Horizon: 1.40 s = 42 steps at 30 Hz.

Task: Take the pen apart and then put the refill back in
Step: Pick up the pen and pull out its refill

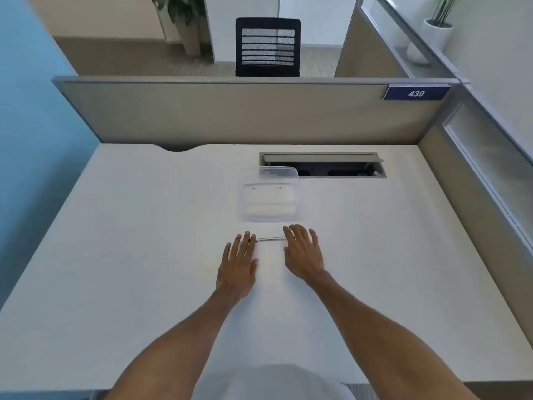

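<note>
i see the pen (271, 239) lying flat and crosswise on the white desk (144, 226), just on my side of the clear plastic container (269, 202). measured from that container, the pen sits close to its near edge, apart from it. my left hand (238, 268) lies palm down with fingers spread, its fingertips (252, 237) at the pen's left end; whether they actually touch it i cannot tell through the blur. my right hand (304, 254) is also palm down and spread, fingers covering the pen's right end. neither hand is curled around anything; both are flat and unclenched, gripping nothing. beyond the container, against its far right corner, the cable hatch (323, 166) in the desk stands open. a partition (245, 111) runs behind the container, bearing a blue plate reading 439 (416, 93).
</note>
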Each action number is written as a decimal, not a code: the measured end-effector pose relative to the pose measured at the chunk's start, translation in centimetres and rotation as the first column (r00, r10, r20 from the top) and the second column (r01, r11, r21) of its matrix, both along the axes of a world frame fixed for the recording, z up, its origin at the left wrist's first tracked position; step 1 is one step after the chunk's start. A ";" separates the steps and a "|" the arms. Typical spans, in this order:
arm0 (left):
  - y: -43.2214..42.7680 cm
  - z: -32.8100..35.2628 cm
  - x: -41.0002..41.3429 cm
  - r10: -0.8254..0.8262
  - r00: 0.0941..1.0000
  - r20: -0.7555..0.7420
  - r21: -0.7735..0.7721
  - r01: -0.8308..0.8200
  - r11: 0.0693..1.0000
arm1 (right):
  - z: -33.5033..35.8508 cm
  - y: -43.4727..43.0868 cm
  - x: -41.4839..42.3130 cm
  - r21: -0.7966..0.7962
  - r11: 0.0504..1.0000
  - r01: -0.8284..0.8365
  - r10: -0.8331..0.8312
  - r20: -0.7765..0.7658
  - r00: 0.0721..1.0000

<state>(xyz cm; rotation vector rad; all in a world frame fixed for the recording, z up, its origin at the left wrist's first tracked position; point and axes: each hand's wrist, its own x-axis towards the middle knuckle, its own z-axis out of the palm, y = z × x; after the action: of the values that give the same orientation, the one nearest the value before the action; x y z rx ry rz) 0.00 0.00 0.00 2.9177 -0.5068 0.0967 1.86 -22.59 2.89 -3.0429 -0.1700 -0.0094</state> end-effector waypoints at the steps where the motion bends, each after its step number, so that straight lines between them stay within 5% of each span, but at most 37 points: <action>1: 0.0 0.2 0.3 -0.001 1.000 -0.009 -0.014 0.000 1.000 | -0.1 0.0 0.2 0.009 1.000 -0.003 0.003 -0.010 1.000; 6: 0.3 0.1 1.6 0.033 0.992 -0.125 -0.069 -0.042 0.997 | -0.1 0.4 1.3 0.028 0.999 0.026 -0.024 -0.075 0.997; 22: -0.3 0.0 4.8 0.107 0.990 -0.090 -0.205 -0.124 0.971 | -2.1 -0.2 3.4 0.100 0.994 0.031 -0.030 -0.017 0.999; 29: 0.1 0.6 5.4 0.147 0.956 -0.253 -0.359 -0.234 0.904 | -1.6 -0.4 3.5 0.194 0.981 0.027 -0.018 -0.048 0.999; 35: 0.7 1.1 5.5 0.226 0.842 -0.490 -0.615 -0.518 0.595 | -0.6 -0.3 2.8 0.378 0.920 0.108 -0.047 -0.167 0.985; 39: 0.2 2.3 5.7 0.164 0.736 -0.656 -0.717 -0.676 0.169 | 0.4 -0.3 2.4 0.581 0.759 0.293 -0.129 -0.308 0.943; 42: -0.3 3.7 5.9 0.028 0.656 -0.754 -0.655 -0.749 -0.096 | 1.3 -0.1 2.1 0.697 0.601 0.391 -0.117 -0.407 0.906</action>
<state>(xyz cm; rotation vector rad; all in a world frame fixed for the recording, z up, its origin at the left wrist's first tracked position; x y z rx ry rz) 5.95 -0.30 3.71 1.3281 0.5475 -0.2224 3.97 -22.69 4.21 -2.1219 0.2546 0.3146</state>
